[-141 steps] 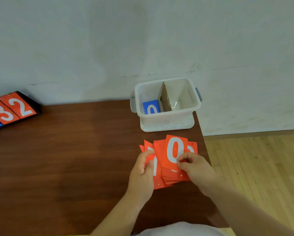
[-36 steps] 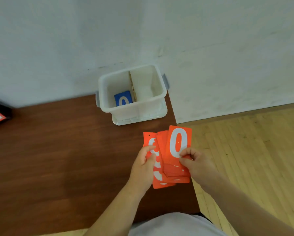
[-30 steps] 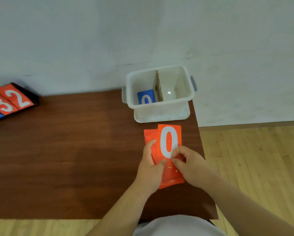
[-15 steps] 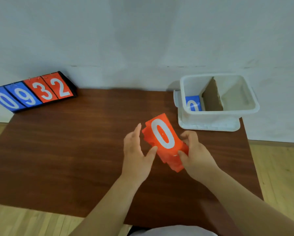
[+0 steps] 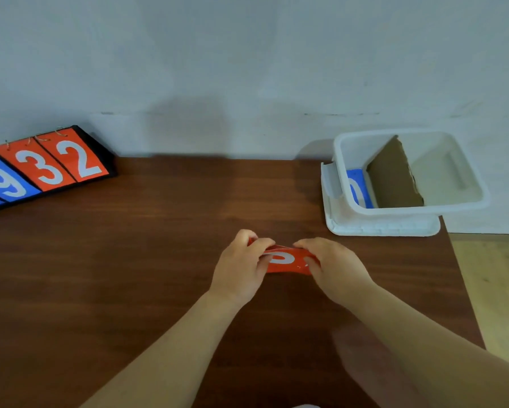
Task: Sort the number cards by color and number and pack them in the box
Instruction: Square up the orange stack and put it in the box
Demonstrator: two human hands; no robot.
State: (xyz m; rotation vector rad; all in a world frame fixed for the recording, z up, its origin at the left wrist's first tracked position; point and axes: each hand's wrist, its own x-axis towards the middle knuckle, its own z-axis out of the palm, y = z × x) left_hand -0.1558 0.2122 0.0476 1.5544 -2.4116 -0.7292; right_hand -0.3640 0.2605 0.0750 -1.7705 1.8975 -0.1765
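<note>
A squared-up stack of red number cards (image 5: 285, 259) stands on its long edge on the brown table (image 5: 147, 245), its front card showing part of a white 0. My left hand (image 5: 241, 265) grips the stack's left end and my right hand (image 5: 332, 267) grips its right end. The white plastic box (image 5: 406, 212) stands at the table's far right corner, split by a cardboard divider (image 5: 393, 178). A blue card (image 5: 357, 188) with a white 0 lies in the box's left compartment. The right compartment shows nothing inside.
A black flip scoreboard (image 5: 41, 169) leans at the far left, showing blue 9 and red 3 and 2. The grey wall runs behind the table. The table's right edge drops to a wooden floor (image 5: 497, 290).
The fanned red cards were gathered into one stack, carried left toward the table's middle and stood on edge. The view swung left, bringing the scoreboard in.
</note>
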